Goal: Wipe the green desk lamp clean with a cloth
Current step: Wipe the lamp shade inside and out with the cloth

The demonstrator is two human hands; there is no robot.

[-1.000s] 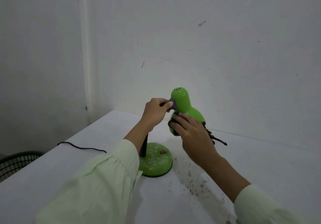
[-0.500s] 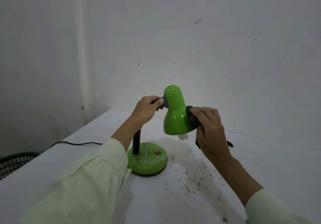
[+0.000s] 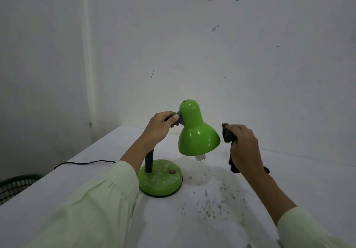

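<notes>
Green and glossy, the desk lamp (image 3: 194,140) stands upright on the white bench (image 3: 115,219), near its middle and close to the wall (image 3: 212,64). Its round base (image 3: 160,182) is mottled with pale smears and carries a small red switch (image 3: 172,171). A dark neck (image 3: 149,161) rises from the base, and the bell-shaped shade (image 3: 198,130) tilts with its opening facing down and to the right, where the tip of a white bulb (image 3: 200,157) shows below the rim.

The left hand (image 3: 159,126) is at the back of the shade, its fingers (image 3: 171,117) curled tight round the dark joint where the neck meets the shade. The right hand (image 3: 243,147) is just to the right of the shade's rim, its fingers (image 3: 236,128) closed round a dark cloth (image 3: 227,135), with a tail of it hanging below the palm. The cloth is just beside the rim; whether it touches cannot be told. Both forearms wear pale green sleeves (image 3: 92,209).

Dark specks and a greyish smudge (image 3: 212,199) lie on the bench in front of the lamp. A black cord (image 3: 84,163) runs off the bench's left edge, and a dark mesh basket (image 3: 17,184) sits lower at far left
</notes>
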